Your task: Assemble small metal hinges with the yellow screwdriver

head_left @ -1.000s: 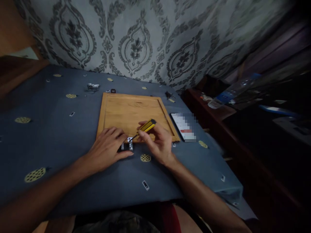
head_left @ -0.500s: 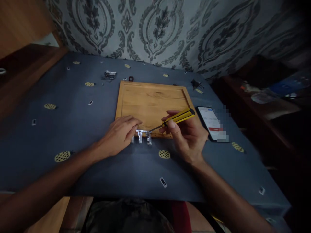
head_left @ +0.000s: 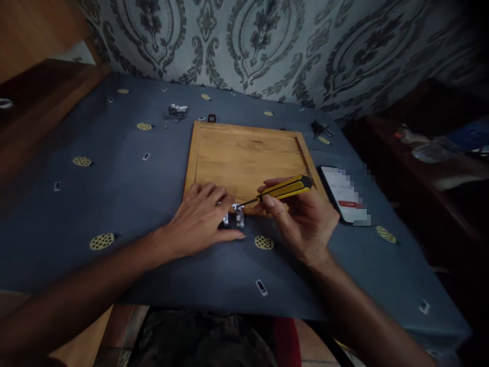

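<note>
A wooden board with a raised rim [head_left: 244,158] lies flat on the table. At its near edge sits a shiny metal fitting [head_left: 239,218] with prongs hanging over the side. In my right hand [head_left: 309,219] is a yellow and black screwdriver [head_left: 286,188], its shaft slanting down left so that the tip meets the fitting. My left hand [head_left: 202,216] rests palm down over the left part of the fitting and the board's edge, fingers spread and thumb stretched toward the right. That hand hides part of the metal.
Right of the board lies a phone [head_left: 342,193] with its screen lit. Behind the board are loose metal parts [head_left: 176,111], a small dark square piece [head_left: 211,118] and a dark clip-like object [head_left: 319,128]. A blue patterned cloth [head_left: 126,204] covers the table.
My left hand has shifted right and flattened over the fitting, covering prongs that showed before, its thumb now extended. The screwdriver stays at the fitting. The whole view has shifted slightly.
</note>
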Motion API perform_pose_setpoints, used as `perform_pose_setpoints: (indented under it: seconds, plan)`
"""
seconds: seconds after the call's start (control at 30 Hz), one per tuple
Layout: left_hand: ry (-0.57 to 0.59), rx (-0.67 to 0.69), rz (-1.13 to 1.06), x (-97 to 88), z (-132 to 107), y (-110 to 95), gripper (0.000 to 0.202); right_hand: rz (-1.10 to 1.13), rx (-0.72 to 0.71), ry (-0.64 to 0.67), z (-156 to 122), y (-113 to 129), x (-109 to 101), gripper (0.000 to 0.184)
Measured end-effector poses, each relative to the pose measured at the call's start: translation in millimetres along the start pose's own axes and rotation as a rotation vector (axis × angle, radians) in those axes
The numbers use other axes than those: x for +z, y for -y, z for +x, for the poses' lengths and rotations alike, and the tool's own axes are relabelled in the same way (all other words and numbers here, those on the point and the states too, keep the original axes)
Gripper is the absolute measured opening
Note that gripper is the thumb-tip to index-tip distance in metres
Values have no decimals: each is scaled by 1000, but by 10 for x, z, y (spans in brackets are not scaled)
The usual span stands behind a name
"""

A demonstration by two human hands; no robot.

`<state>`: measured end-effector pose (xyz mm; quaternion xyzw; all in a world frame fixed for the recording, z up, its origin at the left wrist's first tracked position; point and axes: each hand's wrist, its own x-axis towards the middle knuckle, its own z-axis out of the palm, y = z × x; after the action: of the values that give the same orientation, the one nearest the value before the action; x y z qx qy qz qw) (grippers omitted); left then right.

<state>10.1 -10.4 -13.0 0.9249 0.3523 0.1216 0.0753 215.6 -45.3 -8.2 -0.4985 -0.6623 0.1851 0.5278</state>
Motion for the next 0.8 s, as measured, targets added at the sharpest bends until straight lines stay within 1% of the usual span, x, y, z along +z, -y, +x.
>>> perform_pose_setpoints:
  seconds: [0.2, 0.33, 0.5, 0.6, 0.8]
  plan:
    - [6, 11, 20, 9, 9, -11, 48, -20, -31, -7, 37, -16, 11, 17]
    - [-3, 12, 23, 10, 9, -6, 46, -38, -84, -7, 72, -11, 18, 18]
    - [-4, 10, 25, 16, 16, -4, 43, -142, -79, -40, 91, 24, 30, 29]
    - [-2, 4, 22, 15, 20, -3, 44, -199, -84, -72, 91, 42, 35, 32]
    - [29, -14, 2, -1, 27, -11, 45, -208, -105, -93, 106, 50, 46, 36]
